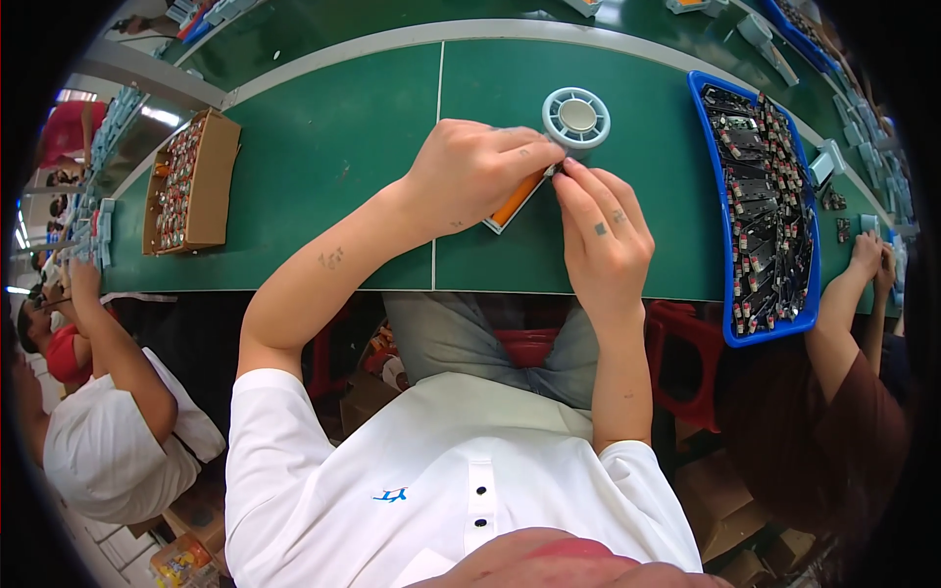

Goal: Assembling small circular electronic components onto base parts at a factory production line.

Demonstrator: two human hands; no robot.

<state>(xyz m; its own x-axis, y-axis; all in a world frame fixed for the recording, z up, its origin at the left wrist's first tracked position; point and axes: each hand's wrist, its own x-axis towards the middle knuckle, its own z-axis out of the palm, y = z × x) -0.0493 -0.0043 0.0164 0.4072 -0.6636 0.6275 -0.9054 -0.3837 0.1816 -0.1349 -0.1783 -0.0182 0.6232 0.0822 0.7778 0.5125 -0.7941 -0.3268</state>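
Note:
A light blue handheld fan lies on the green table in front of me, its round spoked head (576, 117) pointing away from me. Its handle shows an orange panel with a pale edge (514, 204) below my fingers. My left hand (478, 174) is closed over the upper handle, fingertips at the neck. From the right, my right hand (603, 225) meets it there with thumb and fingers pinched together. A tiny pale bit shows between the fingertips; what it is I cannot make out. Both hands hide most of the neck.
On the right, a blue tray (727, 211) holds many small black parts with wires. An open cardboard box (214, 181) of small metallic parts stands at the left. People sit at both sides, one person's hands (869, 257) beyond the tray. The table's near edge (338, 291) crosses before my lap.

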